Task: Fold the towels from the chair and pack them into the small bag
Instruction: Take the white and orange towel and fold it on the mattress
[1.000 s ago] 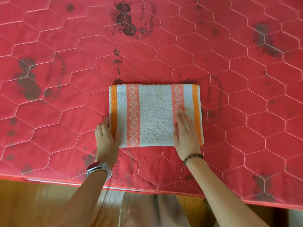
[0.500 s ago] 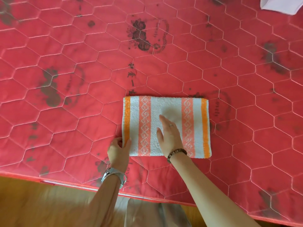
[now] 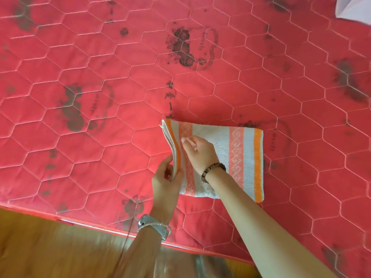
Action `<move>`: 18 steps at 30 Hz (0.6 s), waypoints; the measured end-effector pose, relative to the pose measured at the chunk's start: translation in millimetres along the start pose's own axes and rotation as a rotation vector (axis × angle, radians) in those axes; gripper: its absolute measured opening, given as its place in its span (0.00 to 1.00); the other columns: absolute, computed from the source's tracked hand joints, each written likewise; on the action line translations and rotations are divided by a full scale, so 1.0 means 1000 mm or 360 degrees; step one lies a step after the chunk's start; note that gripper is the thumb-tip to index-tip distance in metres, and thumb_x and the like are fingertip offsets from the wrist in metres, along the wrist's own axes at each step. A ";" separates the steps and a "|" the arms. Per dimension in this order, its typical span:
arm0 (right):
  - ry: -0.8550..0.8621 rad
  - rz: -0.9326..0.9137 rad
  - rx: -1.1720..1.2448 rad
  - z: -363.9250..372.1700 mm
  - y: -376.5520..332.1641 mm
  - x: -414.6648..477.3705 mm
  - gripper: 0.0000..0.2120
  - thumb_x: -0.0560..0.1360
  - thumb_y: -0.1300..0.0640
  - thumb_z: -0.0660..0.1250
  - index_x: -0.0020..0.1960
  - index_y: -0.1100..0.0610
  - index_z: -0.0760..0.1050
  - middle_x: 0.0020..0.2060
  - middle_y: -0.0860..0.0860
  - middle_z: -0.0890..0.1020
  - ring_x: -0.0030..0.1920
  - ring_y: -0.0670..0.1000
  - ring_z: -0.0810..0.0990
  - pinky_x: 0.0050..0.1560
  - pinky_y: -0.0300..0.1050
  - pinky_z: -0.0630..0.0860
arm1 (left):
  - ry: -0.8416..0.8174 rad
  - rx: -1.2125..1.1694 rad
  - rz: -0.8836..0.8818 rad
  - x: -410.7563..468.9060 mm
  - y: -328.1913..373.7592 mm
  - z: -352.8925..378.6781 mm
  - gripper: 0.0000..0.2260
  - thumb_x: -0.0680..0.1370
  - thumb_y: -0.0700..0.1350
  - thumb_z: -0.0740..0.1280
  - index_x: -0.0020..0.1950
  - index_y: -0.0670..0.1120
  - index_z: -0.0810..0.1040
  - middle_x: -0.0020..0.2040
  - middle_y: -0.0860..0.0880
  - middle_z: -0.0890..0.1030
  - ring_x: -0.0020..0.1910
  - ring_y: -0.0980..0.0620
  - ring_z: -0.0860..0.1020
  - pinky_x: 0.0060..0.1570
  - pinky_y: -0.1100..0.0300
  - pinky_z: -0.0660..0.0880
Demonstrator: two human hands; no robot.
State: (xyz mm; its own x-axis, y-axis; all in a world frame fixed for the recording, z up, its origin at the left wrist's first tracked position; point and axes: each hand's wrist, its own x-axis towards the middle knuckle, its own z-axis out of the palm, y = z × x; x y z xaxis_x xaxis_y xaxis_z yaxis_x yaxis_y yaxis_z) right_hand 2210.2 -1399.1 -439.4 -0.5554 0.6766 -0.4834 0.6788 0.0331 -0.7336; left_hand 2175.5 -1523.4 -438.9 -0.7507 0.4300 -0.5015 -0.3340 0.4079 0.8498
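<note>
my left grip (image 3: 167, 183) now pinches the left edge of the towel (image 3: 236, 157) and lifts it, where before it lay alongside. my right grip (image 3: 198, 151), fingers straight and apart, has slid to mid-towel. the towel lies near the front edge of the bed (image 3: 100, 137); another fold is starting, i judge.

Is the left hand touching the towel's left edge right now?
Touching. The head view shows the left hand gripping the lifted left edge of the towel, fingers curled round it.

light: bright, even | shadows: soft | edges: blurred, wide-angle bowed
</note>
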 end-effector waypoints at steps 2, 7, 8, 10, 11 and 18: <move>-0.0020 -0.0007 0.0053 -0.008 -0.011 0.001 0.14 0.79 0.45 0.62 0.47 0.54 0.79 0.44 0.52 0.83 0.44 0.51 0.80 0.42 0.43 0.73 | -0.0044 -0.0004 0.0070 -0.006 0.005 0.011 0.15 0.76 0.34 0.70 0.59 0.49 0.81 0.33 0.49 0.69 0.30 0.59 0.66 0.29 0.68 0.66; -0.0080 -0.0038 -0.0212 -0.030 -0.016 0.006 0.09 0.71 0.49 0.72 0.45 0.54 0.80 0.37 0.49 0.83 0.38 0.48 0.80 0.41 0.44 0.78 | -0.0150 0.0092 0.0203 -0.018 0.012 0.035 0.14 0.75 0.30 0.69 0.59 0.40 0.79 0.32 0.52 0.67 0.29 0.61 0.65 0.31 0.71 0.64; -0.0059 -0.0061 -0.0262 -0.036 -0.014 0.007 0.07 0.71 0.52 0.72 0.46 0.54 0.80 0.37 0.50 0.83 0.38 0.49 0.81 0.41 0.46 0.79 | -0.0187 0.0123 0.0214 -0.021 0.012 0.039 0.14 0.75 0.30 0.69 0.60 0.40 0.79 0.32 0.53 0.66 0.28 0.61 0.66 0.31 0.71 0.65; 0.0001 -0.0100 -0.0254 -0.051 -0.006 0.006 0.05 0.73 0.58 0.68 0.48 0.54 0.81 0.40 0.52 0.84 0.39 0.53 0.82 0.42 0.49 0.80 | -0.0280 0.0165 0.0232 -0.028 0.014 0.048 0.20 0.74 0.30 0.69 0.65 0.44 0.78 0.36 0.52 0.69 0.32 0.61 0.69 0.34 0.71 0.67; 0.0047 -0.0115 -0.0216 -0.060 0.000 0.005 0.07 0.73 0.60 0.67 0.50 0.54 0.81 0.41 0.53 0.84 0.40 0.53 0.82 0.43 0.49 0.80 | -0.0325 0.0169 0.0257 -0.031 0.014 0.052 0.24 0.74 0.29 0.69 0.67 0.48 0.77 0.40 0.51 0.72 0.35 0.60 0.71 0.36 0.70 0.70; 0.0344 0.0014 0.0041 -0.115 0.065 -0.011 0.11 0.77 0.57 0.68 0.58 0.60 0.80 0.50 0.47 0.82 0.46 0.48 0.79 0.46 0.35 0.74 | -0.0490 0.0351 0.0549 -0.048 -0.011 0.087 0.32 0.65 0.28 0.68 0.57 0.62 0.80 0.48 0.51 0.76 0.47 0.57 0.75 0.47 0.67 0.72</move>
State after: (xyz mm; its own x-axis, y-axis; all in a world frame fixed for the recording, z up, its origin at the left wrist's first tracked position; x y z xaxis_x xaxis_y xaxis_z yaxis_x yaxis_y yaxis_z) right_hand 2316.2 -1319.9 -426.9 -0.4320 0.8188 -0.3781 0.6689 0.0097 -0.7433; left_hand 2264.7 -1478.3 -439.0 -0.5822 0.7733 -0.2509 0.0566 0.3464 0.9364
